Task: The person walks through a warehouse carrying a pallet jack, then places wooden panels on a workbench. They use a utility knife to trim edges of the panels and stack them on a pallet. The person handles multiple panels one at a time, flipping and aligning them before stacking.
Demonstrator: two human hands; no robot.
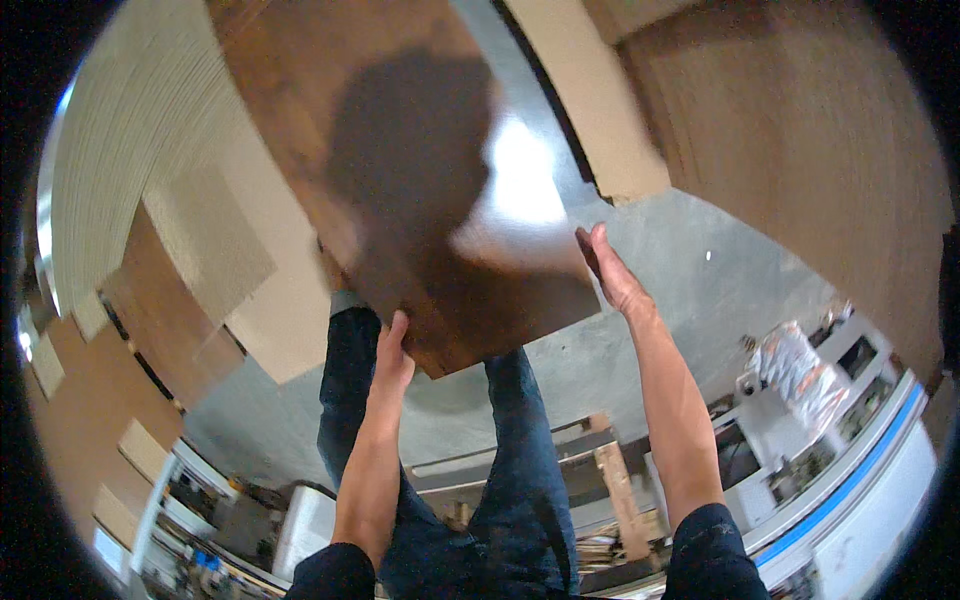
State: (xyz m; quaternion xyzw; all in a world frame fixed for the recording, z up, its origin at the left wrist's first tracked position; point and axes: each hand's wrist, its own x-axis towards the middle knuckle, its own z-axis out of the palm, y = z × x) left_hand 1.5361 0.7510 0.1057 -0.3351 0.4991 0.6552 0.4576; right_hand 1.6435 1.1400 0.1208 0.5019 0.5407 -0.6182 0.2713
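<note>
A large glossy dark-brown wood panel [470, 300] stretches away in front of my legs, with a dark shadow and a bright reflection across its face. My left hand [393, 362] holds the panel at its near left corner; the thumb shows along the edge while the other fingers are hidden. Beside the panel's right edge is my right hand [612, 272], fingers stretched out and thumb raised, palm toward the board. Whether it touches that edge I cannot tell.
Stacked tan boards [285, 330] lie to the left. At the right are a beige board [610, 120] and a large brown sheet [790, 130] over the grey floor [660, 240]. Behind me are wood offcuts [622, 495] and a blue-striped white machine frame [840, 520] with a crumpled plastic bag [797, 372].
</note>
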